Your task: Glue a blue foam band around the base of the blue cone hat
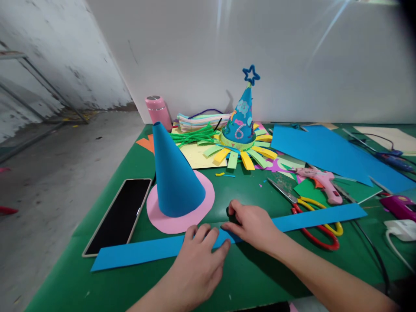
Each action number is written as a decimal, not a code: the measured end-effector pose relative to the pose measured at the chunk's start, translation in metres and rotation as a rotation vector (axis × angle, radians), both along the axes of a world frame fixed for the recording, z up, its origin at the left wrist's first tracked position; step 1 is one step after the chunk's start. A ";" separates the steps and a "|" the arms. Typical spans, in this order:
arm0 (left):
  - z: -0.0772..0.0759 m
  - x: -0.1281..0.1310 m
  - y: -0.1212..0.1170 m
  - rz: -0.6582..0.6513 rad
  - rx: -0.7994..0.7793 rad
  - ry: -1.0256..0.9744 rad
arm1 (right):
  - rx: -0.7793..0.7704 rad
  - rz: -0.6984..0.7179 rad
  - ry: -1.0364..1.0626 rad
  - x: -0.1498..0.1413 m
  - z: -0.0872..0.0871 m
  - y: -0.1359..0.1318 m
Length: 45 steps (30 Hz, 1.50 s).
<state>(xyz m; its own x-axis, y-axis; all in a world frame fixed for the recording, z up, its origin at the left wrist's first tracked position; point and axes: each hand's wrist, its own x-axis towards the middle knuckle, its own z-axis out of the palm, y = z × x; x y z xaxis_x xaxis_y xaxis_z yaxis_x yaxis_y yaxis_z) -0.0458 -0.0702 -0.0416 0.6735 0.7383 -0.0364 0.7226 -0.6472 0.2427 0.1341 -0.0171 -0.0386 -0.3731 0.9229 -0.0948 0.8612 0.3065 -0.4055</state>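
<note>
A long blue paper strip (139, 252) lies slantwise across the front of the table under both hands. My left hand (199, 260) rests on its middle, fingers bent and spread over the paper. Just right of it, my right hand (251, 225) reaches over the strip; its thumb lies at the far edge and its curled fingers stay apart from the thumb. Behind my left hand a plain blue paper cone (175, 177) stands upright on a pink paper disc (201, 208). Scissors (300, 201) with red and yellow handles lie partly beneath the strip's right part.
A phone (121, 216) lies at left under the strip's end. Behind stand a decorated party hat (240, 123), green pipe cleaners (195, 135) and a pink bottle (158, 112). At right are a pink glue gun (320, 180), blue sheets (312, 149) and a white charger (401, 229).
</note>
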 end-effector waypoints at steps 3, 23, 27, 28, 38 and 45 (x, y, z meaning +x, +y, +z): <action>-0.002 0.000 0.000 -0.016 0.029 0.002 | 0.006 0.005 0.015 0.001 -0.002 -0.001; -0.007 -0.001 -0.002 0.050 0.090 -0.098 | 0.134 0.287 -0.009 0.021 -0.005 -0.057; -0.001 0.001 0.005 0.035 0.023 -0.001 | 0.129 0.292 -0.003 0.020 -0.002 -0.056; 0.000 0.002 0.007 0.020 0.010 0.025 | 0.131 0.294 0.006 0.020 -0.001 -0.056; 0.004 0.002 0.018 -0.020 -0.047 0.000 | 0.109 0.303 0.047 0.023 -0.006 -0.058; -0.006 0.000 0.018 -0.059 -0.008 0.040 | 0.187 0.313 0.018 0.021 -0.007 -0.052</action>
<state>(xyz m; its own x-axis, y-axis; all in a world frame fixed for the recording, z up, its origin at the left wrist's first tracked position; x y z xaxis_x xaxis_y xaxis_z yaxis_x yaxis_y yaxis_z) -0.0461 -0.0523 -0.0473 0.7139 0.6968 -0.0696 0.6923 -0.6872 0.2200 0.1554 -0.0692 -0.0451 -0.6407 0.7643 0.0736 0.7070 0.6246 -0.3317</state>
